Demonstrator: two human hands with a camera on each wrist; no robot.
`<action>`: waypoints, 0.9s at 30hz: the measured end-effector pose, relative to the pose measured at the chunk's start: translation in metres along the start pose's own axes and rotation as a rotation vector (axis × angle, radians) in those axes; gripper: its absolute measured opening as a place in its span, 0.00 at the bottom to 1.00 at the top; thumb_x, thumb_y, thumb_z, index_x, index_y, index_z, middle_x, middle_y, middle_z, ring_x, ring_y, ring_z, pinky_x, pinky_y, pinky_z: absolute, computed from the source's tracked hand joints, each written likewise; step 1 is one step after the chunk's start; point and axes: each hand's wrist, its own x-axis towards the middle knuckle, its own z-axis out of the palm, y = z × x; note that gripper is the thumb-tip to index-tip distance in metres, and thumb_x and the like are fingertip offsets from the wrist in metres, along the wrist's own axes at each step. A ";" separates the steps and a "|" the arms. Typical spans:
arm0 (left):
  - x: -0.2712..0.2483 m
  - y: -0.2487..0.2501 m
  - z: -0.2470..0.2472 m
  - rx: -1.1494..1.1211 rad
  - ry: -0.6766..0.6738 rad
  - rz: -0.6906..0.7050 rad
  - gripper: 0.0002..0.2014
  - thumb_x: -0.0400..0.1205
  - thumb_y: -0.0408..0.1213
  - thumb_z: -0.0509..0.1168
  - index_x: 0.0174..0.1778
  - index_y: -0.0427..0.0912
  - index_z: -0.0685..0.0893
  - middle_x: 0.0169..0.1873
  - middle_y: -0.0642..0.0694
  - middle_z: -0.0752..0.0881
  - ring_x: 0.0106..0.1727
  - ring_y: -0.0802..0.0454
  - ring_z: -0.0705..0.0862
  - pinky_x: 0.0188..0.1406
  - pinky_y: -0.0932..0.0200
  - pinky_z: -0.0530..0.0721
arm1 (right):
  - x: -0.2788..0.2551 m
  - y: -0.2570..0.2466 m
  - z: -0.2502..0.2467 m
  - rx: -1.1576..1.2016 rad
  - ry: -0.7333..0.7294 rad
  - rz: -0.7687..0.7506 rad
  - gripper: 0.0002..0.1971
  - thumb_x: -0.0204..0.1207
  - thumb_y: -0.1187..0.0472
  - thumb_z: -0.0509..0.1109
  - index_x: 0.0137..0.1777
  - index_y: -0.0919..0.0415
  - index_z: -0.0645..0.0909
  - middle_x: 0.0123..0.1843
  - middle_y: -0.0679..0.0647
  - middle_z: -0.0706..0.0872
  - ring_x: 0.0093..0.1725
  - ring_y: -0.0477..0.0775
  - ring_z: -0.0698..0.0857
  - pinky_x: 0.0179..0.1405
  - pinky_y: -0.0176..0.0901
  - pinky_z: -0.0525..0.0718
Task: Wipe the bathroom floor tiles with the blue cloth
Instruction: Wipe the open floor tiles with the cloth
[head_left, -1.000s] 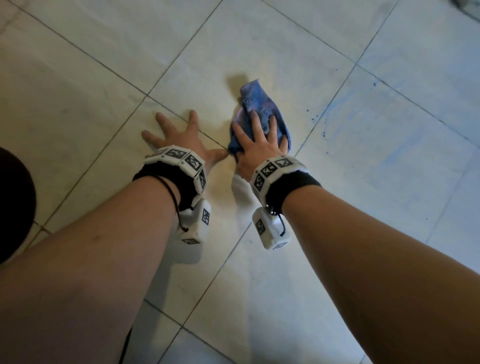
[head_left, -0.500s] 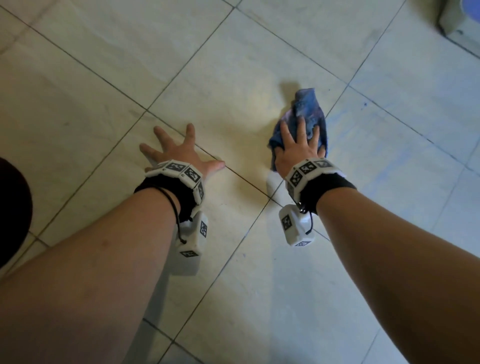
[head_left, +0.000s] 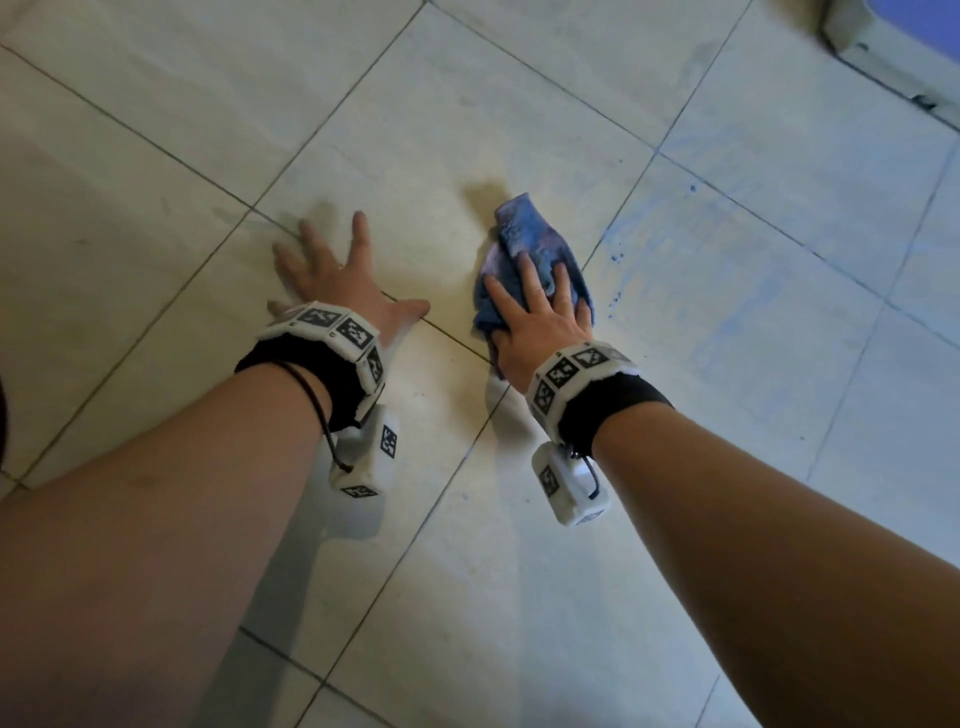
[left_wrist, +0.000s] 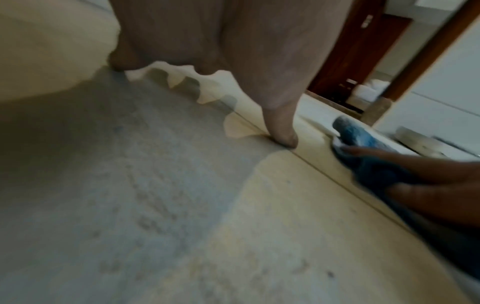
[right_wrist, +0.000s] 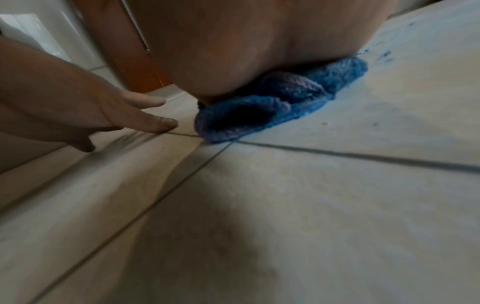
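The blue cloth (head_left: 524, 254) lies bunched on the floor tiles (head_left: 519, 571), just right of the left hand (head_left: 343, 283). The right hand (head_left: 540, 322) presses flat on it, fingers straight, its grip closed round nothing. The left hand rests splayed on the tiles, holding nothing.

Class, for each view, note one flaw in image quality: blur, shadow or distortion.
Head view: left hand smeared, corners dim. Left wrist view: blue cloth motion-blurred, shadow over floor tiles. Right wrist view: right hand looms out of focus, grout lines bend.
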 end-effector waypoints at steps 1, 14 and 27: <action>0.002 0.005 0.002 0.010 0.010 0.052 0.53 0.76 0.63 0.71 0.86 0.62 0.39 0.86 0.43 0.33 0.85 0.34 0.32 0.80 0.23 0.49 | 0.002 -0.001 -0.001 0.016 0.004 0.006 0.30 0.87 0.46 0.51 0.85 0.35 0.42 0.87 0.44 0.33 0.85 0.63 0.32 0.81 0.68 0.41; 0.023 0.061 0.004 0.081 -0.041 0.067 0.52 0.71 0.74 0.67 0.85 0.68 0.43 0.85 0.41 0.30 0.83 0.25 0.33 0.76 0.18 0.53 | 0.040 0.014 -0.026 0.068 0.027 0.012 0.30 0.86 0.45 0.52 0.85 0.35 0.44 0.87 0.43 0.34 0.85 0.63 0.32 0.80 0.70 0.38; 0.024 0.068 -0.007 0.073 -0.134 0.031 0.51 0.73 0.74 0.65 0.83 0.71 0.38 0.83 0.43 0.25 0.83 0.26 0.31 0.75 0.16 0.53 | 0.078 0.051 -0.066 0.136 0.048 0.283 0.32 0.87 0.48 0.53 0.85 0.37 0.41 0.87 0.45 0.32 0.85 0.62 0.34 0.82 0.65 0.42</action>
